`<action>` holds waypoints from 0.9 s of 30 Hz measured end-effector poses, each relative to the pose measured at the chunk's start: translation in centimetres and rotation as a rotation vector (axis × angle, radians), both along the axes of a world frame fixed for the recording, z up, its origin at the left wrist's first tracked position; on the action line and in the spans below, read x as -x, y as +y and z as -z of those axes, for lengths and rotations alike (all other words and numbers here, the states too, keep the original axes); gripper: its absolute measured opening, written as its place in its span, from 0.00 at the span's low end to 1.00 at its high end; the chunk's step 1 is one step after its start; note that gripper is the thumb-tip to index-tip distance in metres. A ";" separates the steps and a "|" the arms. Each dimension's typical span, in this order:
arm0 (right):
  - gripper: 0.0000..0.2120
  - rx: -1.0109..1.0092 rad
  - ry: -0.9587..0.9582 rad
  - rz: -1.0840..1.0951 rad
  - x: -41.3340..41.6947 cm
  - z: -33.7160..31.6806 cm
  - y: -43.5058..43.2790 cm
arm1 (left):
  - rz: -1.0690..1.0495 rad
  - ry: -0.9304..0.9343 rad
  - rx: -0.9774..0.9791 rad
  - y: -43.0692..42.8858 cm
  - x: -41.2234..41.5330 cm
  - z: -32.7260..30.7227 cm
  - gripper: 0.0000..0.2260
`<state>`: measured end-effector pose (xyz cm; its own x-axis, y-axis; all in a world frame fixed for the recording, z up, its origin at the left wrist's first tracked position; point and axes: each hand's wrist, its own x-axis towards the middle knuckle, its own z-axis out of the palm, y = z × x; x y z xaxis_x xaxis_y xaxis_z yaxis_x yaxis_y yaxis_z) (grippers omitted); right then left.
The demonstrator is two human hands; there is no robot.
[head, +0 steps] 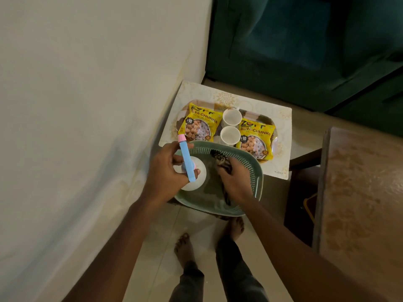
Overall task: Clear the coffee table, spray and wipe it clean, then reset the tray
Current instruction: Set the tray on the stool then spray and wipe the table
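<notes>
My left hand (172,168) grips a white spray bottle (196,182) with a blue and pink spray head (185,158), holding it over the left side of a green plastic basket (257,182). My right hand (235,182) is inside the basket and holds a dark patterned cloth (220,159). Beyond the basket, a tray (261,115) sits on the small coffee table (281,118). The tray carries two yellow soya chunk packets (201,123) (256,140) and two white cups (232,116) (230,135).
A cream wall (87,105) runs along the left. A dark green sofa (305,51) stands behind the table. A brown wooden surface (359,192) is at the right. My bare feet (185,247) stand on the tiled floor below the basket.
</notes>
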<state>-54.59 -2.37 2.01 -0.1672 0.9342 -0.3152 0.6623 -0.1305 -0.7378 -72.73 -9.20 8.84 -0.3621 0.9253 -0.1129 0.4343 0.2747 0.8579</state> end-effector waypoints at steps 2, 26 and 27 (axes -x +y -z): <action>0.06 0.153 0.257 0.225 -0.3 -2.4 -0.8 | -0.021 -0.018 -0.017 0.0 0.0 -1.5 0.30; 0.14 0.525 1.366 0.833 -11.9 -26.3 -11.1 | 0.222 -0.132 -0.171 -5.6 -9.3 -20.0 0.30; 0.12 0.487 1.343 0.828 -13.0 -27.1 -11.7 | 0.243 -0.135 -0.177 -5.9 -10.4 -20.8 0.28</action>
<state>-41.63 -14.11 29.07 -0.0836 0.7658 -0.6377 -0.7384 -0.4773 -0.4764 -62.31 -15.09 29.61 -0.1215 0.9923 0.0253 0.3483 0.0187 0.9372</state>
